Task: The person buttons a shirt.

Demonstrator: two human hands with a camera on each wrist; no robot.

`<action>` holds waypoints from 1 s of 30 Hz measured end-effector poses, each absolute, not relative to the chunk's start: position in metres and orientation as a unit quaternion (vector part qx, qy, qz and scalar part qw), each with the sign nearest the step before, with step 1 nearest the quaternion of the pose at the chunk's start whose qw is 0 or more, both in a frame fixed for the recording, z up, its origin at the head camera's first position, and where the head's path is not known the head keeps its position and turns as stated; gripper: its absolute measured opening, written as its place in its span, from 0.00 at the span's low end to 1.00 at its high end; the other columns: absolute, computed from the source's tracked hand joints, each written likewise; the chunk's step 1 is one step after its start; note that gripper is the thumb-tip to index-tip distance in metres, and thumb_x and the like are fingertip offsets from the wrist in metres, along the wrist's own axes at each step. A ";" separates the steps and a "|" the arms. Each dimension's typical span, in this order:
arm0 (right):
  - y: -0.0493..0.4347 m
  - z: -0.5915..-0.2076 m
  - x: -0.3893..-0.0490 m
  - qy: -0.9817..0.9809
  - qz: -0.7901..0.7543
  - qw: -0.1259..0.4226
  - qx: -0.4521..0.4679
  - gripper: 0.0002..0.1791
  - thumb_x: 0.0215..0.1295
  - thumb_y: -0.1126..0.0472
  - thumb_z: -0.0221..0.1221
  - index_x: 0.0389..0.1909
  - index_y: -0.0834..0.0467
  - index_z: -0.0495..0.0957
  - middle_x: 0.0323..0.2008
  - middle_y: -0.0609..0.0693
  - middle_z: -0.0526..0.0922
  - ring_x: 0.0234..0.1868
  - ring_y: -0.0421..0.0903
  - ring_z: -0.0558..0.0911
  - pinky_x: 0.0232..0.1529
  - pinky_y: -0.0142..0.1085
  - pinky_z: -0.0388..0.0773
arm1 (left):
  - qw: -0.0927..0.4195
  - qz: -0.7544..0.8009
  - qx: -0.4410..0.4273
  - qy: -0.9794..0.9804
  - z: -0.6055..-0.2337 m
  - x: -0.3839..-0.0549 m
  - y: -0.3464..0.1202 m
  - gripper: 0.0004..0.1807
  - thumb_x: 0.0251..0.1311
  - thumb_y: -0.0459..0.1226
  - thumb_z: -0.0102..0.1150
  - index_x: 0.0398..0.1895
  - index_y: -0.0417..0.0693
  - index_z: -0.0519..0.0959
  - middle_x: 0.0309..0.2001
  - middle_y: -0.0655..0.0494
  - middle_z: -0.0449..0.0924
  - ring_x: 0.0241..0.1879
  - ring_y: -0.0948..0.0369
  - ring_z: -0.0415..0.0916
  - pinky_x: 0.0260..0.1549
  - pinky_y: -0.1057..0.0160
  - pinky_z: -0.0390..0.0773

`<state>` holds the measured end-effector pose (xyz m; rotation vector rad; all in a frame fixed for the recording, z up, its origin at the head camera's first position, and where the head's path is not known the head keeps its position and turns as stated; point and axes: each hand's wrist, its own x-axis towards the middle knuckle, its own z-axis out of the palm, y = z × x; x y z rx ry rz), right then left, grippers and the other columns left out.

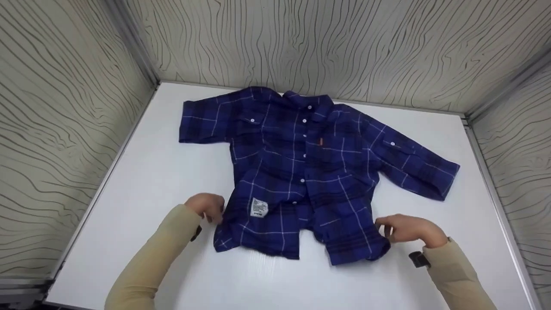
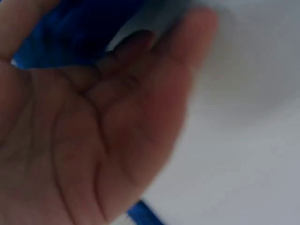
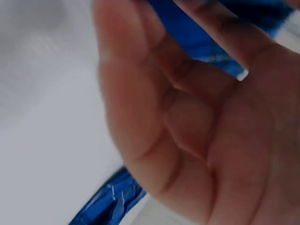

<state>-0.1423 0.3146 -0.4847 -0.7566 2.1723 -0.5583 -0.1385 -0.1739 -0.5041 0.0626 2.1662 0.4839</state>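
Observation:
A dark blue plaid button-up shirt (image 1: 280, 172) lies front up on the white table, with its sleeves spread and the collar toward the back wall. Its lower hem is uneven, and a white label (image 1: 258, 208) shows near the lower left. My left hand (image 1: 205, 206) is at the shirt's lower left side edge, fingers bent down; its fingertips are too hidden to show a grip. At the lower right corner, my right hand (image 1: 407, 228) pinches the side edge, where the hem curls up a little. In both wrist views, blue cloth (image 3: 197, 37) shows between thumb and fingers.
The white table (image 1: 142, 172) extends around the shirt on all sides. Wood-grain patterned panels (image 1: 301, 43) rise behind it and at both sides, with metal strips along the corners. Dark bands (image 1: 418, 259) sit at both wrists.

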 end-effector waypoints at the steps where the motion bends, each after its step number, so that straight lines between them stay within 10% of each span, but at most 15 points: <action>1: 0.317 -0.484 -0.149 0.856 -0.219 0.351 -0.309 0.22 0.40 0.78 0.47 0.41 0.67 0.72 0.31 0.54 0.76 0.29 0.45 0.74 0.25 0.34 0.70 | 0.425 0.182 0.034 0.886 -0.498 -0.145 -0.174 0.12 0.49 0.29 0.54 0.39 0.38 0.72 0.34 0.46 0.76 0.36 0.52 0.74 0.35 0.55 0.73; 6: 0.308 -0.491 -0.182 0.909 -0.223 0.198 -0.290 0.12 0.50 0.75 0.51 0.38 0.67 0.72 0.33 0.61 0.76 0.34 0.56 0.75 0.33 0.44 0.72 | 0.288 0.177 0.086 0.937 -0.491 -0.181 -0.166 0.16 0.57 0.28 0.45 0.50 0.33 0.68 0.50 0.37 0.70 0.52 0.45 0.65 0.49 0.51 0.65; 10: 0.291 -0.508 -0.205 0.939 -0.193 0.152 -0.242 0.27 0.51 0.63 0.60 0.51 0.70 0.65 0.46 0.72 0.67 0.47 0.68 0.68 0.45 0.55 0.65 | 0.201 0.171 0.115 0.958 -0.507 -0.205 -0.146 0.24 0.58 0.38 0.53 0.55 0.33 0.64 0.55 0.36 0.64 0.55 0.45 0.62 0.52 0.52 0.63; 18: 0.276 -0.537 -0.238 0.942 -0.114 0.279 -0.144 0.56 0.44 0.50 0.65 0.64 0.70 0.40 0.61 0.77 0.41 0.59 0.74 0.43 0.45 0.71 0.44 | 0.251 0.092 0.100 0.958 -0.537 -0.228 -0.122 0.40 0.54 0.52 0.54 0.67 0.48 0.52 0.67 0.49 0.45 0.65 0.51 0.43 0.51 0.42 0.59; 26: 0.299 -0.531 -0.256 0.914 -0.130 0.362 -0.127 0.58 0.47 0.36 0.57 0.64 0.72 0.40 0.63 0.72 0.35 0.60 0.71 0.38 0.50 0.68 0.37 | 0.264 0.075 0.038 0.961 -0.535 -0.232 -0.134 0.38 0.57 0.58 0.44 0.65 0.44 0.56 0.65 0.47 0.51 0.62 0.46 0.51 0.46 0.39 0.62; 30: 0.310 -0.519 -0.269 0.913 -0.190 0.333 -0.139 0.43 0.58 0.42 0.51 0.59 0.76 0.55 0.59 0.75 0.52 0.59 0.70 0.53 0.55 0.58 0.52 | 0.255 0.075 0.031 0.964 -0.529 -0.244 -0.131 0.34 0.61 0.54 0.41 0.64 0.43 0.57 0.62 0.45 0.58 0.56 0.44 0.60 0.48 0.45 0.65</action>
